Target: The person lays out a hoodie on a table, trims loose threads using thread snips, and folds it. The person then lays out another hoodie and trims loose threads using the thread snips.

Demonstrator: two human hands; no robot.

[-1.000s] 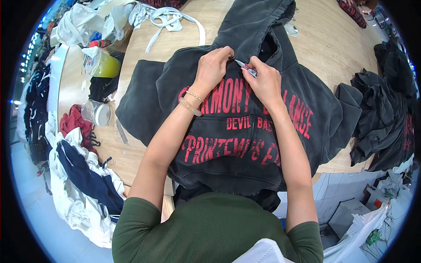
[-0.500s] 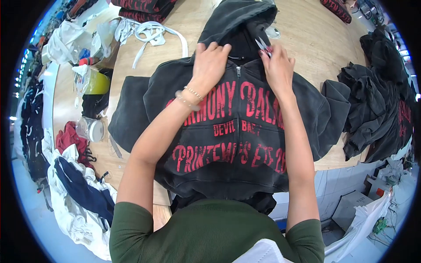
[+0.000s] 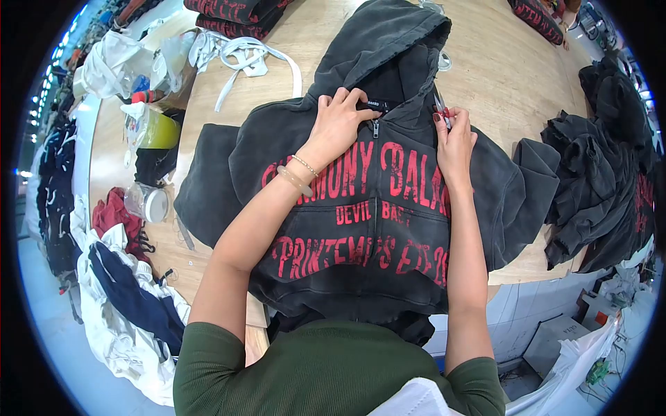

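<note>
We see a dark hooded sweatshirt point(image 3: 361, 279) lying front up on the table point(image 3: 499, 62), directly before the person. Its long axis runs straight away from the body: hem nearest the green shirt point(image 3: 347, 367), hood point(image 3: 378, 41) pointing to the far side. The zipper pull point(image 3: 376, 130) sits on that line near the neck, and the red lettering reads upright from where we look. The left hand point(image 3: 338, 126) lies at the neckline, fingers bent and thumb near the zipper; we cannot tell whether its grip pinches the cloth. The right hand point(image 3: 456, 145) rests beside the hood's edge, its grip closed around small scissors point(image 3: 440, 102) whose blades point away from the person. Beyond the left shoulder we see a white strip point(image 3: 297, 76); to the right, a crumpled dark pile point(image 3: 586, 166).
</note>
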